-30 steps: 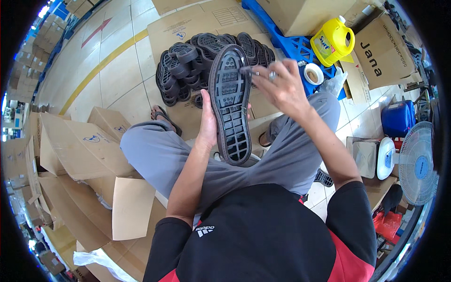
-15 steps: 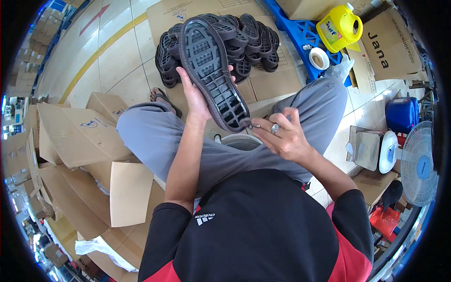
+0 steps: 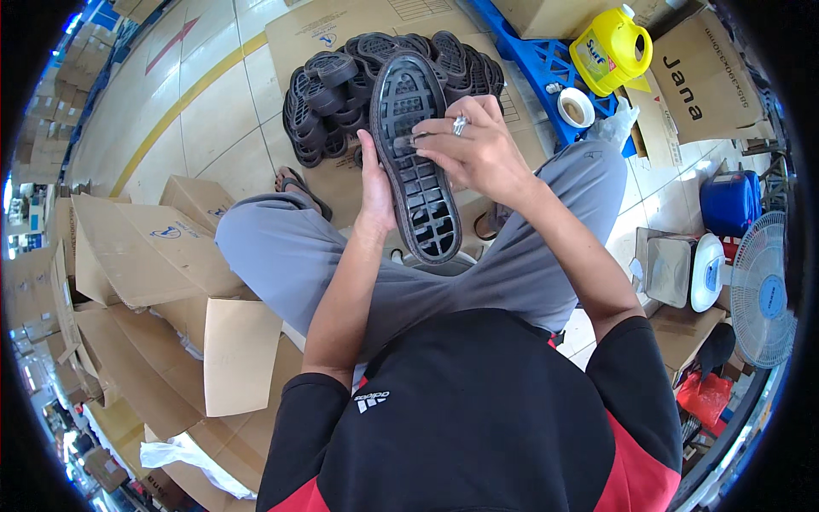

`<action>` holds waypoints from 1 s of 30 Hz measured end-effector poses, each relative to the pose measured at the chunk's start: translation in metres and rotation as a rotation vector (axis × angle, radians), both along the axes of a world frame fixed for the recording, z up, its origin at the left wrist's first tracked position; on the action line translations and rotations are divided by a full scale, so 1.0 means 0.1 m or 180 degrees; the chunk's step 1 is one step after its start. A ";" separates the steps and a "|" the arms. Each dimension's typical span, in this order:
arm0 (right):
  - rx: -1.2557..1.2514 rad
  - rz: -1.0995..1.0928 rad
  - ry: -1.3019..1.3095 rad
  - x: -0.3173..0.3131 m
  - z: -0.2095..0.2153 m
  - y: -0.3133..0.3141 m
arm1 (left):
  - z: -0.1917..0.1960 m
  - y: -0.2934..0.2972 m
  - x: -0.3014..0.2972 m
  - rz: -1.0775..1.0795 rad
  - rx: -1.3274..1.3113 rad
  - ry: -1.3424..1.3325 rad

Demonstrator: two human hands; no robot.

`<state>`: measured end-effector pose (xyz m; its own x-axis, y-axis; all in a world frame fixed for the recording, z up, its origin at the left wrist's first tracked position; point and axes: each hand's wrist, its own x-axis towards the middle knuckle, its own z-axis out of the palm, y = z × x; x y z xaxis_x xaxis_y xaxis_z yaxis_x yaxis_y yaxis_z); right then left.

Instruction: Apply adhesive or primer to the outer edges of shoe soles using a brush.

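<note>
A tiled floor (image 3: 213,111) with flattened cardboard fills the upper frame, where a pile of black soles (image 3: 341,85) lies. At centre, the left hand (image 3: 375,183) grips a black shoe sole (image 3: 415,166) from behind, tread up. The right hand (image 3: 478,149) presses its fingers closed on the sole's upper tread.
</note>
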<state>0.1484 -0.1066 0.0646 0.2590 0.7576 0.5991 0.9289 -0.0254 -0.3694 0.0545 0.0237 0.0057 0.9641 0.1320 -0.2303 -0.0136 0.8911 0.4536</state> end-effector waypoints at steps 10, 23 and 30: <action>-0.0578 0.0193 -0.0733 -0.48 0.01 -0.68 | -0.02 0.19 0.11 -0.0033 -0.0221 -0.0027; -0.0190 -0.0384 0.1575 0.22 -0.30 -0.50 | -0.32 -0.14 0.08 -0.0744 0.0228 0.0695; 0.1598 -0.2065 0.3282 1.06 -0.44 -1.03 | -0.38 0.00 1.19 -0.1042 0.0571 0.1106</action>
